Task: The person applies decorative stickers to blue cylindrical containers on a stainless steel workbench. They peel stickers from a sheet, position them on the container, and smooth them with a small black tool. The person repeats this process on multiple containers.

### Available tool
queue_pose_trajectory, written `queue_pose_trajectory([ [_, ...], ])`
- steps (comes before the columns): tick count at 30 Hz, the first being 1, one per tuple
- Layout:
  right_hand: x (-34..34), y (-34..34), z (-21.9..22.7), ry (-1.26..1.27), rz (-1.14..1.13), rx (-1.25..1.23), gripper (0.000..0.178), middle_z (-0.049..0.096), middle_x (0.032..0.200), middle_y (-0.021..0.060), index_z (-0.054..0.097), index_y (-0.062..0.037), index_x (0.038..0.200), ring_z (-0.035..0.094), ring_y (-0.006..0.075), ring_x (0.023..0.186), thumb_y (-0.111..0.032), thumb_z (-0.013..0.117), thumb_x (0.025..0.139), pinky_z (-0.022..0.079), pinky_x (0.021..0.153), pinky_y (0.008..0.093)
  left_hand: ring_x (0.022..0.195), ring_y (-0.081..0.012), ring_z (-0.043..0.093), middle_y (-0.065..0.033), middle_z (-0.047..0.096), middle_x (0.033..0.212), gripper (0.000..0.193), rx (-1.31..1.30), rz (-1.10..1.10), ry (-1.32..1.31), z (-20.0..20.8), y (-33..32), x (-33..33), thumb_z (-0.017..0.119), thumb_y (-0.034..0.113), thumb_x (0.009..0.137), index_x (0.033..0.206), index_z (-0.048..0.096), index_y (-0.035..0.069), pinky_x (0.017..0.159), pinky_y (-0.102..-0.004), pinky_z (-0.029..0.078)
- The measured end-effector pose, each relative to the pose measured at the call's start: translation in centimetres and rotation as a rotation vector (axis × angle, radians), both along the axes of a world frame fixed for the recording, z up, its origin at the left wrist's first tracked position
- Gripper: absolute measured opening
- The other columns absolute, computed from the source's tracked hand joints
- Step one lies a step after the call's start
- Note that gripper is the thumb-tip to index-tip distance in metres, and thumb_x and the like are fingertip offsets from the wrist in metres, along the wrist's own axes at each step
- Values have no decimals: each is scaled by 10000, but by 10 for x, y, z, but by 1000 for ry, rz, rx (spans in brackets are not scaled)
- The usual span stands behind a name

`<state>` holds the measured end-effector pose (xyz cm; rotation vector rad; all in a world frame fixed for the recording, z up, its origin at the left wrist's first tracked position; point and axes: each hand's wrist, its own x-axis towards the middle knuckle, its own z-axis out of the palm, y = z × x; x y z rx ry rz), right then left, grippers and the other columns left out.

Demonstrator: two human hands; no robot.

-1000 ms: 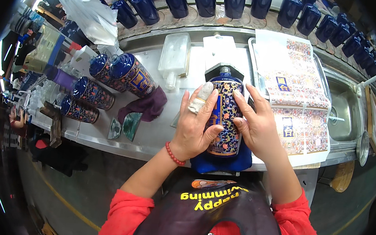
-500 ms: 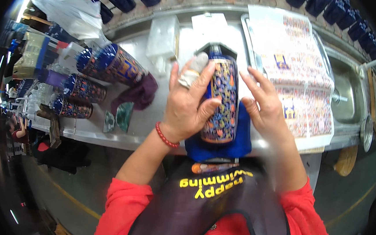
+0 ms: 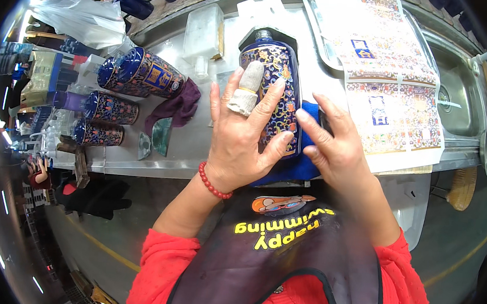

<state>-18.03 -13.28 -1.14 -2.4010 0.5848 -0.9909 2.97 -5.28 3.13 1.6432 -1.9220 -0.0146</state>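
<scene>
On blue cloth (image 3: 302, 170), the bottle (image 3: 286, 107) is lying beneath the left hand's (image 3: 239, 135) spread fingers; the right hand (image 3: 338, 148) is hovering alongside, fingers parted. Likely slick and fragile, it is wanting a two-sided grip.

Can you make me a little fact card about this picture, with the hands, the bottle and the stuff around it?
Left hand: fingers spread over the flowery bottle, with a grey finger cover on one finger
Right hand: open, by the bottle's right side; I can't tell if it touches
Bottle colour: dark blue
Close by: blue cloth
Over on the left: more bottles, purple cloth
Over on the right: printed paper, sink
</scene>
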Motion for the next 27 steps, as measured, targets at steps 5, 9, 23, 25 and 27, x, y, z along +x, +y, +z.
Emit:
queue_pose_trajectory([
  [5, -5, 9, 2, 83, 30, -43, 633, 453, 1507, 197, 617, -231, 1408, 525, 380, 1242, -229, 791, 800, 444, 981, 481, 1465, -483, 321, -265, 435, 1546, 691, 14, -27, 104, -5, 11, 3, 699, 373, 910, 1491, 510, 50, 1206, -609, 41],
  [9, -8, 8, 3, 61, 11, -67, 627, 459, 1509, 184, 628, -234, 1391, 529, 365, 1242, -227, 799, 788, 438, 979, 470, 1449, -457, 368, -247, 493, 1511, 597, -24, -26, 84, -11, 23, 4, 621, 414, 976, 1449, 566, 53, 1221, -564, 46],
  [23, -20, 4, -9, -17, 5, -36, 492, 539, 1405, 228, 668, -105, 1304, 563, 409, 1205, -172, 779, 830, 472, 989, 483, 1433, -372, 420, -198, 566, 1458, 434, -68, -28, -287, -20, 40, -11, 694, 363, 913, 1321, 703, 214, 1234, -589, 96],
  [25, -20, 5, -12, -39, -3, -20, 485, 544, 1399, 230, 669, -103, 1305, 566, 409, 1202, -158, 775, 835, 473, 989, 483, 1432, -376, 420, -203, 562, 1459, 441, -65, -32, -281, -19, 40, -12, 713, 331, 892, 1319, 704, 224, 1233, -591, 100],
  [27, -19, 7, -14, -45, -6, -15, 479, 548, 1394, 231, 669, -101, 1304, 569, 409, 1200, -143, 771, 838, 475, 988, 481, 1432, -381, 418, -207, 557, 1463, 450, -64, -37, -284, -18, 40, -13, 729, 310, 873, 1315, 706, 231, 1232, -592, 105],
])
